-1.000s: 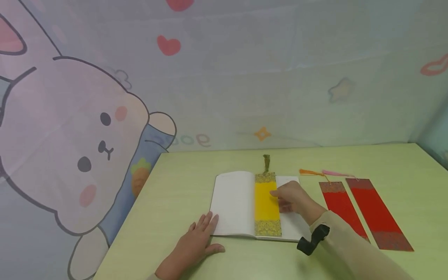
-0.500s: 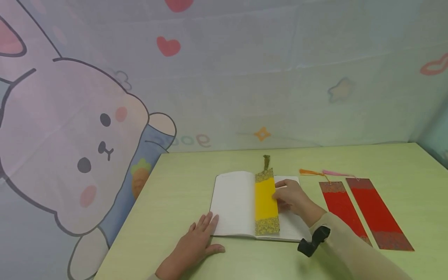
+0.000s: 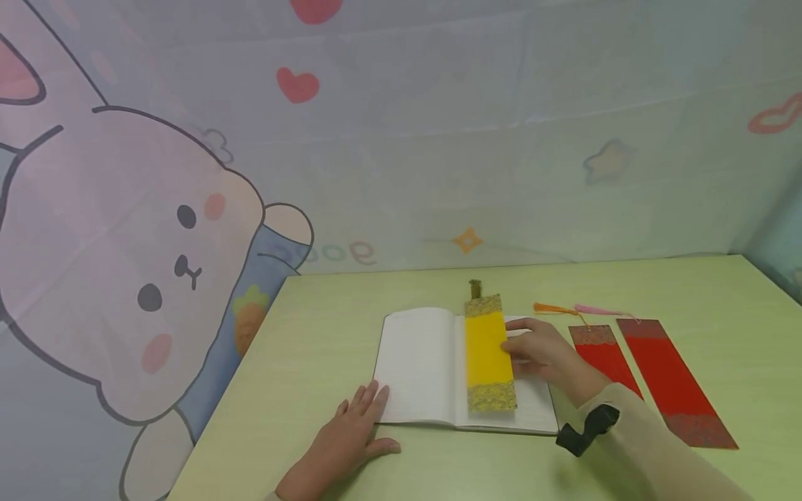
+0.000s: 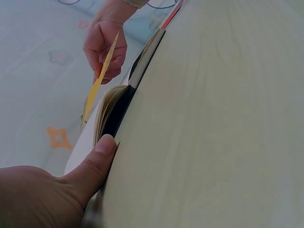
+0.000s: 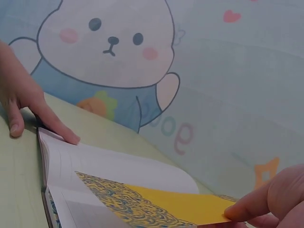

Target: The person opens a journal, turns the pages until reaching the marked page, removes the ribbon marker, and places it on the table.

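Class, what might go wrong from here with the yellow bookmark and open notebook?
The right hand pinches the yellow bookmark by one side edge, so it might swivel or slip.
The left hand rests at the near left corner of the notebook, so its right side might lift.

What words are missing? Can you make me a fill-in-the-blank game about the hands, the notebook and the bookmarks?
1. The bookmark held over the open notebook by the right hand is mostly ____.
2. The rightmost bookmark is mostly ____.
3. The hand whose fingertips touch the notebook's page is the person's ____ hand.
4. The orange tassel lies beside another tassel coloured ____.

Missing words: yellow; red; left; pink.
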`<state>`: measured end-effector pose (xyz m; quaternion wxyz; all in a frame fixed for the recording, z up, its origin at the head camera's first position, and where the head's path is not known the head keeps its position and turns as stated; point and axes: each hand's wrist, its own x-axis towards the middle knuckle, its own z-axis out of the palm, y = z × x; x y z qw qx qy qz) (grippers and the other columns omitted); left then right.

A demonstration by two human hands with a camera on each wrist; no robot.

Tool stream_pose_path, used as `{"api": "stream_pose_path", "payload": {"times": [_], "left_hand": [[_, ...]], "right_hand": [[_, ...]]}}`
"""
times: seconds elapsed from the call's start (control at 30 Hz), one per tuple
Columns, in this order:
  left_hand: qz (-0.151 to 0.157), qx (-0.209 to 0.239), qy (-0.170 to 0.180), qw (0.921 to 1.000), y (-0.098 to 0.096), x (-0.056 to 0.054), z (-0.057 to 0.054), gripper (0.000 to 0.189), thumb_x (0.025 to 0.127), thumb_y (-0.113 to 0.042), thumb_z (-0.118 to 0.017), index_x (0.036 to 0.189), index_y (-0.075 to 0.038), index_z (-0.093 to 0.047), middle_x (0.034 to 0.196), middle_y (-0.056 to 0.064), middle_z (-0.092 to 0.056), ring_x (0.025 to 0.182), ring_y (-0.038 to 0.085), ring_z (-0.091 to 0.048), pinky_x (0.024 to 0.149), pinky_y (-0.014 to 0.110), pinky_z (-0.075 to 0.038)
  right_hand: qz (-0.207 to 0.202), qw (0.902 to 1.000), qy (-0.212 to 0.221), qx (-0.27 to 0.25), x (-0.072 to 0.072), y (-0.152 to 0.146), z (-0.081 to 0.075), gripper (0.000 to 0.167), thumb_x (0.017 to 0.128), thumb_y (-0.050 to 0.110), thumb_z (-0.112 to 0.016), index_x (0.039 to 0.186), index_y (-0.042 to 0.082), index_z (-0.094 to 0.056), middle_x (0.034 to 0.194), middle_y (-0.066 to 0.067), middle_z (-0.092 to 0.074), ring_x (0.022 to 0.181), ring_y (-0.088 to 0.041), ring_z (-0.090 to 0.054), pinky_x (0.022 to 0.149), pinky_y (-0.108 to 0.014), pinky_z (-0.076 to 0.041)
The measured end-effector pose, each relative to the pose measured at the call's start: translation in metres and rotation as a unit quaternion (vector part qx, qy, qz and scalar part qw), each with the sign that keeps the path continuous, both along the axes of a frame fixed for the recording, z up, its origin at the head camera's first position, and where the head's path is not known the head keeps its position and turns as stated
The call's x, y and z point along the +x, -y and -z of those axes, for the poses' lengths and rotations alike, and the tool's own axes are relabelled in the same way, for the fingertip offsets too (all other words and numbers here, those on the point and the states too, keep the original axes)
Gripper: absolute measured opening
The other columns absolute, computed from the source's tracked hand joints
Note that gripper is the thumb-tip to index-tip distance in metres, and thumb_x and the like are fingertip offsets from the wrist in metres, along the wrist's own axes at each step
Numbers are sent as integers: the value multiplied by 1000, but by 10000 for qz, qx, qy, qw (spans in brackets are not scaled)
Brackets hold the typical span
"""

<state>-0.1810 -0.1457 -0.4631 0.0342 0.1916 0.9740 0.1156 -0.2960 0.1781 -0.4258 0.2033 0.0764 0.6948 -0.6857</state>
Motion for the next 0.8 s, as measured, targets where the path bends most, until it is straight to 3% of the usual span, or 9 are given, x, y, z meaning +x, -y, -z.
{"api": "stream_pose_path", "payload": {"times": [0.33,0.6,0.8], "left_hand": [[-24,60,175,9998,6,3,1,89,82,-60,-54,143,0,-31,148,22,-26,135,38,-24,102,56,-26],[30,68,136,9999,7,4,0,89,82,-60,-53,143,0,-30,147,22,-26,135,38,-24,103,56,-25],[62,74,127,9999,7,5,-1,88,82,-59,-54,143,0,-31,147,22,-27,134,38,-25,103,56,-25]], "right_hand": [[102,9997,58,-192,2,-16,4,59,88,7,-60,139,3,-32,126,-19,-47,90,-27,-55,73,-31,-52],[142,9979,18,-635,8,-36,-1,61,90,5,-58,142,2,-26,121,-16,-47,89,-25,-56,76,-33,-50],[152,9981,8,-589,11,-53,-2,65,89,9,-61,143,3,-25,121,-14,-48,90,-25,-57,77,-33,-51]]}}
